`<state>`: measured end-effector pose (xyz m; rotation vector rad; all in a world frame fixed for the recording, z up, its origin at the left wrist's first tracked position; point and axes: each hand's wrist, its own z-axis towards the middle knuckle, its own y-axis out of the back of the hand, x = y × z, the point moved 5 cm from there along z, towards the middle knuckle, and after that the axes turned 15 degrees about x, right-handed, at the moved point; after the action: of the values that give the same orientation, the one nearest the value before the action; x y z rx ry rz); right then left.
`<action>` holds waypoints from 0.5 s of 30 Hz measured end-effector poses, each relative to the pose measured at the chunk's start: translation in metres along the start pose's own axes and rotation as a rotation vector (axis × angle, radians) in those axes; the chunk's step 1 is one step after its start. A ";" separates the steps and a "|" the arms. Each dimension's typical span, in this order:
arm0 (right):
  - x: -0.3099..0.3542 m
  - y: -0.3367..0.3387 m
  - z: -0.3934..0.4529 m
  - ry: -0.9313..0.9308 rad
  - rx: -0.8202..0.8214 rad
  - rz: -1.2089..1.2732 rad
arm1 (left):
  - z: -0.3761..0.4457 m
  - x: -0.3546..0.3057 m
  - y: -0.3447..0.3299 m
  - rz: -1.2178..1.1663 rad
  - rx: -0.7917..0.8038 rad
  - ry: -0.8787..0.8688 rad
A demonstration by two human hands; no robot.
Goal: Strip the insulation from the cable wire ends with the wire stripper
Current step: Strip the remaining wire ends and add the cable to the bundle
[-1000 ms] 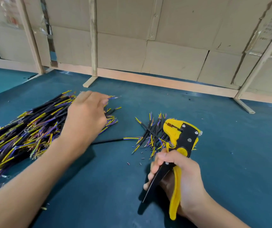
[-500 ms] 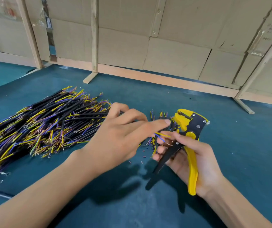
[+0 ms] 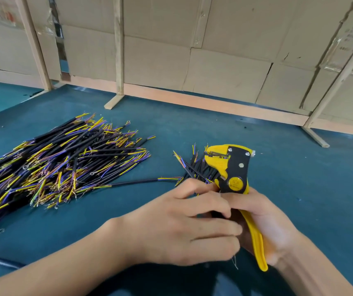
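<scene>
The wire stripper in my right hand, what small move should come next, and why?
Probably feed a wire end into the head of the wire stripper. The right hand grips its handles, nothing shows in the head, and the left hand is beside the handles; whether it holds a wire is hidden.

Both forearms are bare to the frame edge; left hand (image 3: 184, 229) and right hand (image 3: 265, 227) wear no gloves, rings or watch.
</scene>
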<state>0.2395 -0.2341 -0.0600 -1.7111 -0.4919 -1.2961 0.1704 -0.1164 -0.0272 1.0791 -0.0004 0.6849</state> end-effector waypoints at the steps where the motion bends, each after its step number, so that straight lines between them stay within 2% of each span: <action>1: 0.002 0.001 -0.001 0.005 -0.004 0.000 | 0.000 -0.001 0.000 -0.006 0.004 -0.007; 8: 0.012 0.007 -0.006 0.082 -0.040 0.081 | 0.001 0.005 0.000 -0.067 0.043 -0.012; 11: 0.014 0.006 -0.005 0.106 -0.043 0.086 | 0.000 0.007 -0.001 -0.043 0.001 -0.010; 15: 0.017 0.005 -0.002 0.146 -0.059 0.002 | -0.008 0.033 0.002 -0.062 -0.080 0.159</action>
<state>0.2486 -0.2420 -0.0468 -1.6501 -0.3705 -1.4345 0.1928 -0.0927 -0.0188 0.9420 0.1406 0.7071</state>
